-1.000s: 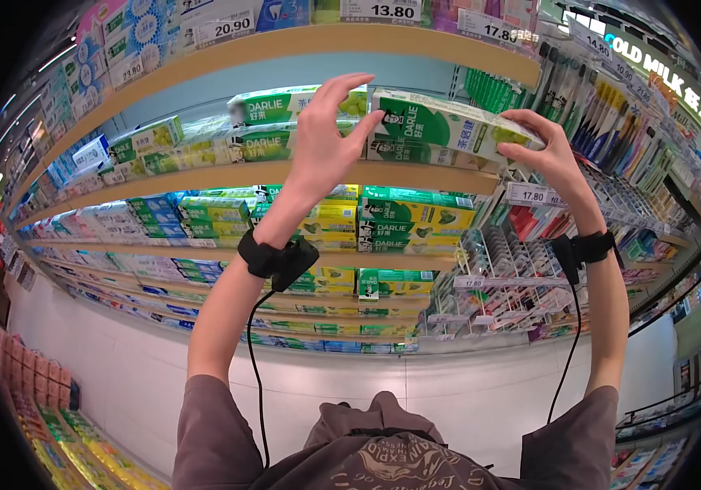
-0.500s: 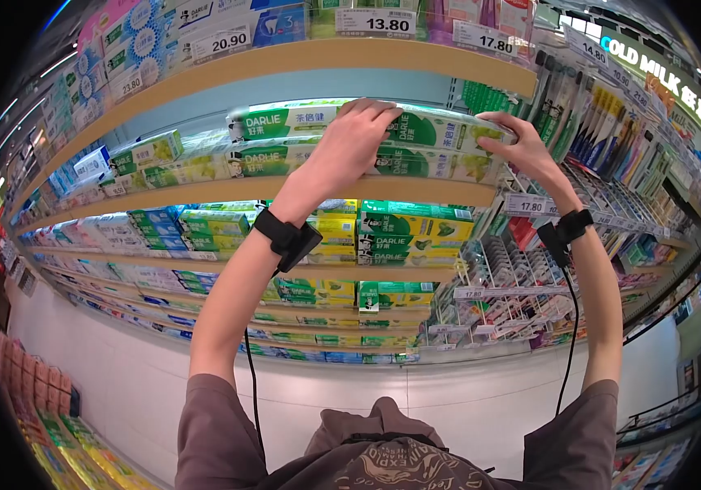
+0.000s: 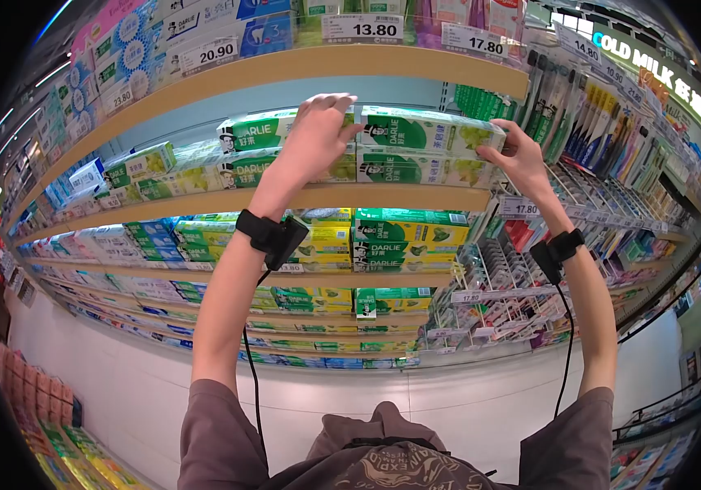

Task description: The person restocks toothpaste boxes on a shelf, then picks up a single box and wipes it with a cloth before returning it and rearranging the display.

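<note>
Two green-and-white Darlie toothpaste boxes lie end to end on the upper layer of a shelf. My right hand [image 3: 520, 159] pinches the right end of the right-hand toothpaste box [image 3: 424, 131], thumb on its front and fingers behind the end. Over the right part of the left-hand toothpaste box [image 3: 256, 131] is my left hand [image 3: 318, 135], its thumb apart from the fingers and pointing at the near end of the other box. Nothing shows in its grasp. Beneath lie more toothpaste boxes [image 3: 403, 167] of the same kind.
The wooden shelf edge [image 3: 416, 198] runs below the boxes, and another shelf edge [image 3: 383, 64] with price tags hangs above. Toothbrush packs [image 3: 603, 131] hang at the right. Lower shelves hold yellow-and-green boxes [image 3: 411, 233]. Black cables [image 3: 252, 384] trail from both wristbands.
My left hand has shifted left, off the right-hand box, and a seam between the two boxes now shows. My right hand stays at the box's right end.
</note>
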Available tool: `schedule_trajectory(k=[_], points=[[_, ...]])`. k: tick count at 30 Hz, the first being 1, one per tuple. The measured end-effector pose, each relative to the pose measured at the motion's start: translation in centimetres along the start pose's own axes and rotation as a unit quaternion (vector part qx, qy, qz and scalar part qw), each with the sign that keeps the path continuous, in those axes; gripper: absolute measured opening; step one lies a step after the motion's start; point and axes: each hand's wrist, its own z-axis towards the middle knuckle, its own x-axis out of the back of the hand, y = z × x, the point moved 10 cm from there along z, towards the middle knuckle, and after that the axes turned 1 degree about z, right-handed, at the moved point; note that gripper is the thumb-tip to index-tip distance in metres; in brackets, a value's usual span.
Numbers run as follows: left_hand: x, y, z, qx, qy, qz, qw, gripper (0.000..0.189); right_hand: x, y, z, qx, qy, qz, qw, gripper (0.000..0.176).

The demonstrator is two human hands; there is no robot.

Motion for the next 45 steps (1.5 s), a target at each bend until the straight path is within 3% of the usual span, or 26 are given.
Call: schedule_trajectory(k=[1, 5, 7, 16, 29, 34, 39, 42, 45], points=[[-0.8, -1.1, -0.2, 0.039, -0.052, -0.025, 0.998, 0.045, -0.1, 0.0, 0.1, -0.006, -0.003, -0.015, 1.0, 0.056], [-1.4, -2.3, -0.7, 0.039, -0.053, -0.085, 0.994, 0.046, -0.7, 0.4, 0.6, -0.02, -0.013, -0.021, 1.0, 0.059], [-1.1, -1.9, -0.8, 0.005, -0.031, -0.08, 0.996, 0.045, -1.0, 0.6, 0.9, -0.01, -0.015, -0.015, 1.0, 0.061], [-1.3, -2.3, -0.7, 0.058, -0.006, -0.081, 0.995, 0.04, -1.7, 0.9, 1.4, 0.004, -0.017, -0.019, 1.0, 0.063], [-1.0, -1.7, -0.8, 0.027, 0.02, -0.071, 0.997, 0.04, -1.9, 1.0, 1.1, 0.006, -0.04, -0.033, 0.999, 0.057], [-0.2, -0.4, -1.8, -0.011, 0.092, 0.006, 0.996, 0.044, -1.5, 0.8, 0.3, 0.03, -0.015, -0.059, 0.998, 0.052], [-0.9, -1.3, -0.8, -0.005, 0.044, -0.024, 0.999, 0.042, -1.2, 0.9, 0.6, 0.049, -0.014, -0.009, 0.999, 0.045], [-1.2, -1.1, -0.5, -0.013, 0.017, -0.034, 0.999, 0.042, -1.3, 1.8, 0.8, 0.014, -0.04, 0.007, 0.999, 0.042], [-1.9, -1.9, -0.4, 0.036, -0.016, -0.051, 0.998, 0.044, -1.4, 1.5, 0.4, 0.019, -0.037, 0.016, 0.999, 0.044]])
